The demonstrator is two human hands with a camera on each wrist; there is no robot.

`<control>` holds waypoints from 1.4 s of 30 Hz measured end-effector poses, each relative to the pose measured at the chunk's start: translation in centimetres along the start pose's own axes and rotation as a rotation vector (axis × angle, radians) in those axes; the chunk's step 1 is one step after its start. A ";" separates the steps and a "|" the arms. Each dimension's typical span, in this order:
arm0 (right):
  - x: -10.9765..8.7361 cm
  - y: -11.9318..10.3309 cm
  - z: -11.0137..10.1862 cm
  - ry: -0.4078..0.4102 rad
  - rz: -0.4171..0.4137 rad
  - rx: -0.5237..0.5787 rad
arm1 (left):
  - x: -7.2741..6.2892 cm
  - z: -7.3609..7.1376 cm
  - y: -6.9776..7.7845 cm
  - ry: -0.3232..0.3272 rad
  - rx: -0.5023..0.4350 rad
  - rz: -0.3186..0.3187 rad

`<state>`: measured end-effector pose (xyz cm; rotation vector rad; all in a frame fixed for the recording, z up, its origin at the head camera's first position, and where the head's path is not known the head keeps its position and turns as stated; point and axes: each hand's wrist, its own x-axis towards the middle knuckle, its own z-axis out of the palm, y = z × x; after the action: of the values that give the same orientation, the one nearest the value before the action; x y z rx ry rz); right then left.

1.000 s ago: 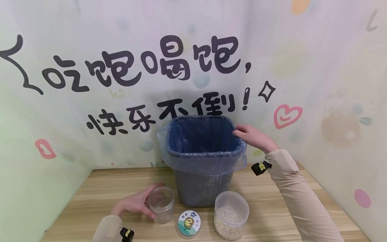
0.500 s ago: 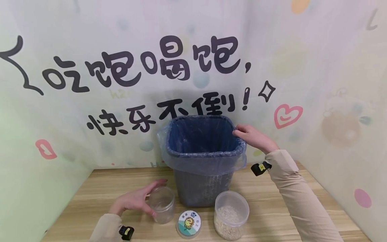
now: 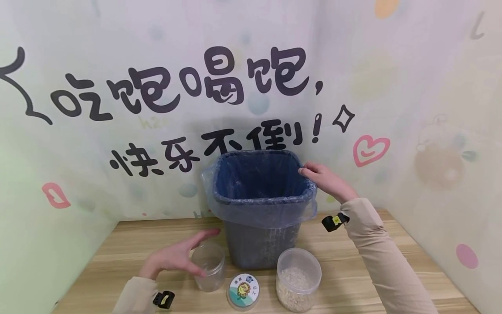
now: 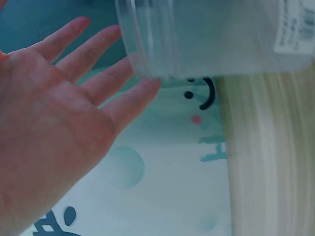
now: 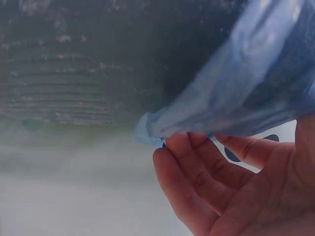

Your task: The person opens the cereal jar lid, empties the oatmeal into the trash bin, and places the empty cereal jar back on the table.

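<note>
My left hand [image 3: 174,258] has its fingers spread around the near side and back of a clear plastic jar [image 3: 209,274], which stands upright on the table. In the left wrist view the open palm [image 4: 54,123] shows, and the fingertips overlap the edge of the jar [image 4: 211,39]. At the upper right rim of a dark trash can [image 3: 260,246], my right hand [image 3: 329,179] grips the edge over its blue translucent bag [image 3: 259,214]. The right wrist view has the curled fingers [image 5: 197,177] under the hanging fold of the bag [image 5: 216,98].
In front of the trash can lies a round lid [image 3: 243,291] printed with a cartoon flower. A translucent tub [image 3: 298,285] with pale grains or flakes stands to its right. The printed wall [image 3: 157,35] rises close behind the trash can, over the wooden table [image 3: 157,235].
My left hand's fingers have spread wider away from the clear jar. The right hand stays on the trash can's rim. The head view has shifted slightly.
</note>
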<state>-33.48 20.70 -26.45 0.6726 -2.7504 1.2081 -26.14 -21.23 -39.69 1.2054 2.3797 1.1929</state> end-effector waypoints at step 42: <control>-11.2 6.5 9.0 -0.292 -0.238 -0.065 | 0.9 3.1 5.5 -0.008 0.239 0.125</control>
<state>-25.02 22.28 -39.71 1.2169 -2.8085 1.0385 -21.94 -16.94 -37.41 1.4463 2.5297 0.9534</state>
